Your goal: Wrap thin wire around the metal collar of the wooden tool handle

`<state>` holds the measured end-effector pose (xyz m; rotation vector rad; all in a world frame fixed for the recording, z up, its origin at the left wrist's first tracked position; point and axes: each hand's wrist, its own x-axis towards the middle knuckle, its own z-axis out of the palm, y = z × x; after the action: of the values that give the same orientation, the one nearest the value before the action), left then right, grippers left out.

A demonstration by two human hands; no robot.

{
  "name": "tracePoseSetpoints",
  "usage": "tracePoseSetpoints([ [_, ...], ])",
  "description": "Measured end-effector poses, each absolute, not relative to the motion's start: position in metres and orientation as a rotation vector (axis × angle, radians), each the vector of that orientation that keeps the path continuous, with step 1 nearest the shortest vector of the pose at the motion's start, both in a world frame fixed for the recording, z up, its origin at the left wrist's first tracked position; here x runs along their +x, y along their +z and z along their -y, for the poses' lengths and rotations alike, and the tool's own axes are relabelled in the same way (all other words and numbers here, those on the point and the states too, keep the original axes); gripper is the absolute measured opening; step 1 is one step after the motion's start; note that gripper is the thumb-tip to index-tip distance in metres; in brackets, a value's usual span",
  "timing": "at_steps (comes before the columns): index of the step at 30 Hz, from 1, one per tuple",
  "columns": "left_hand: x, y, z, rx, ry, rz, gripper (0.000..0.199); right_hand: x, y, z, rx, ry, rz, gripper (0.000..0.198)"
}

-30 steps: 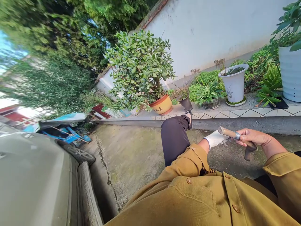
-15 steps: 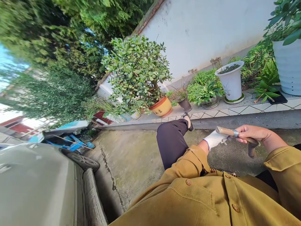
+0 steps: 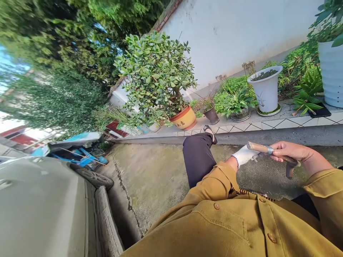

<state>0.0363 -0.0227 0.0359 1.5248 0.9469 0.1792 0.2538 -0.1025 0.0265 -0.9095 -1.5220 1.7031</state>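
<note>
My right hand [image 3: 289, 150] is bare and wrapped around a short-handled hand tool [image 3: 258, 147]. Its pale wooden handle has silvery wire wound round the middle, and the other end bends down in a dark hook; I cannot make out its exact kind. My left hand [image 3: 245, 156] wears a white knitted glove and lies just behind and below the handle's pale end. Most of its fingers are hidden by the handle and my right hand, so I cannot tell whether it grips anything.
A tiled ledge [image 3: 257, 127] carries a jade plant in a yellow-orange pot [image 3: 184, 118], a white flared pot [image 3: 265, 91] and other plants. My leg [image 3: 199, 157] reaches toward it over the concrete ground [image 3: 155, 171]. A vehicle [image 3: 45, 207] stands at left, near blue items [image 3: 87, 157].
The view has shifted slightly, so the pots and ledge sit a little higher and farther right. My right hand still holds the tool, with the gloved hand beside it.
</note>
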Motion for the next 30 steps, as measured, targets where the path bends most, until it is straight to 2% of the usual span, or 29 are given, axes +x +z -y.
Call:
tracePoseSetpoints([
  [5, 0.029, 0.027, 0.034, 1.599, 0.146, -0.791, 0.02, 0.258, 0.029, 0.096, -1.068, 1.541, 1.39, 0.06],
  [8, 0.024, 0.027, 0.04, 1.657, 0.042, -0.728, 0.02, 0.257, 0.02, 0.084, -1.394, 1.341, 1.382, 0.062],
  [11, 0.021, 0.034, 0.032, 1.799, -0.033, -0.731, 0.018, 0.252, 0.003, 0.079, -1.771, 1.165, 1.545, 0.053],
  [13, 0.018, 0.038, 0.02, 1.871, -0.077, -0.727, 0.015, 0.247, -0.004, 0.085, -1.787, 1.305, 1.754, 0.046],
  [15, 0.016, 0.038, 0.006, 1.814, -0.121, -0.705, 0.013, 0.243, -0.003, 0.094, -1.565, 1.657, 1.833, 0.047],
  [17, 0.013, 0.031, -0.001, 1.647, -0.076, -0.719, 0.011, 0.24, 0.004, 0.1, -1.297, 1.769, 1.793, 0.052],
  [20, 0.01, 0.013, 0.004, 1.481, 0.061, -0.75, 0.013, 0.242, 0.011, 0.097, -1.217, 1.611, 1.614, 0.056],
  [23, 0.01, -0.001, 0.016, 1.512, -0.046, -0.667, 0.02, 0.245, -0.002, 0.084, -1.468, 1.399, 1.452, 0.061],
  [27, 0.011, -0.007, 0.015, 1.805, -0.228, -0.614, 0.017, 0.24, -0.035, 0.078, -1.99, 1.19, 1.654, 0.042],
  [28, 0.01, -0.008, 0.011, 1.897, -0.254, -0.59, 0.015, 0.236, -0.041, 0.08, -2.037, 1.243, 1.74, 0.038],
  [30, 0.008, -0.012, 0.004, 1.977, -0.279, -0.535, 0.013, 0.227, -0.046, 0.087, -1.974, 1.606, 1.887, 0.036],
])
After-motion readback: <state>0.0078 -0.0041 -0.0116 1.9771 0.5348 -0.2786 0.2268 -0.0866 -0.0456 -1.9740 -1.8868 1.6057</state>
